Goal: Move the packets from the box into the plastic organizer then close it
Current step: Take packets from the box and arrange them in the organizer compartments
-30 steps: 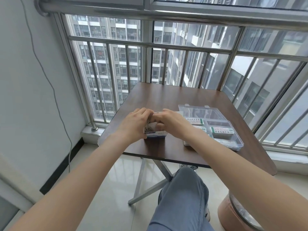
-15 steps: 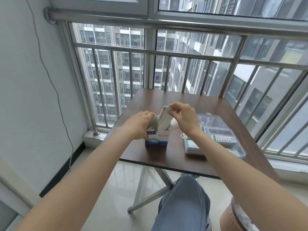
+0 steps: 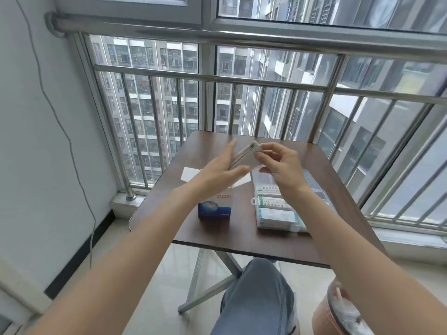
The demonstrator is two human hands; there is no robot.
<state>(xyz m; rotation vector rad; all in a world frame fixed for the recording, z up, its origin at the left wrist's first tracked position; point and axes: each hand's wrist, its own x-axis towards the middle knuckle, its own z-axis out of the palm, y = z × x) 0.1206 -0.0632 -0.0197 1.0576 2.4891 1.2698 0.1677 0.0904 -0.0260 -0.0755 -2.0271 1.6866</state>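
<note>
Behind a dark brown table (image 3: pixel 217 240) runs a steel window railing (image 3: pixel 242 39), with apartment blocks beyond the glass. Above the table's middle, the right hand (image 3: pixel 281 169) pinches a stack of white packets (image 3: pixel 244 157) by its far right corner, tilted on edge. The left hand (image 3: pixel 219 170) has straight fingers against the stack's left face, thumb under it, gripping nothing. Below the left hand stands the blue-and-white box (image 3: pixel 215 206), top flaps open; what is inside cannot be seen. Just right of it lies the clear plastic organizer (image 3: pixel 278 209), lid open, with printed packets filling its near compartments; the right wrist hides part of it. A white paper slip (image 3: pixel 189 175) lies left of the hands. A grey cable (image 3: pixel 70 151) hangs down the left wall, and a pink bin (image 3: pixel 338 315) stands at the near right.
</note>
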